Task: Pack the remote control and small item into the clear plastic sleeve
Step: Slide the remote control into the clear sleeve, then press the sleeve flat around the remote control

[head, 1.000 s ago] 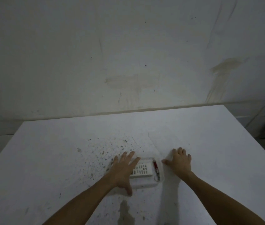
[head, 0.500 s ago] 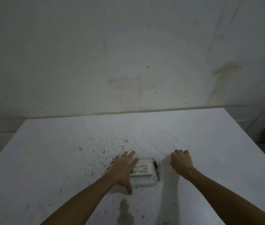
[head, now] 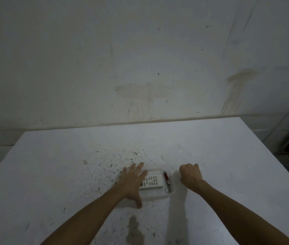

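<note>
head view: the white remote control (head: 152,181) and a small red item (head: 166,179) lie side by side inside the clear plastic sleeve (head: 155,195) on the speckled desk (head: 51,174). the left hand (head: 133,181), fingers spread flat, presses the sleeve's left end. the right hand (head: 190,175) is curled into a fist just right of the sleeve; whether it pinches the plastic i cannot tell.

The left hand (head: 133,181) covered the remote control's (head: 152,181) left end. The clear plastic sleeve's (head: 158,193) edges were barely discernible. Both forearms were cut off at the bottom edge.
</note>
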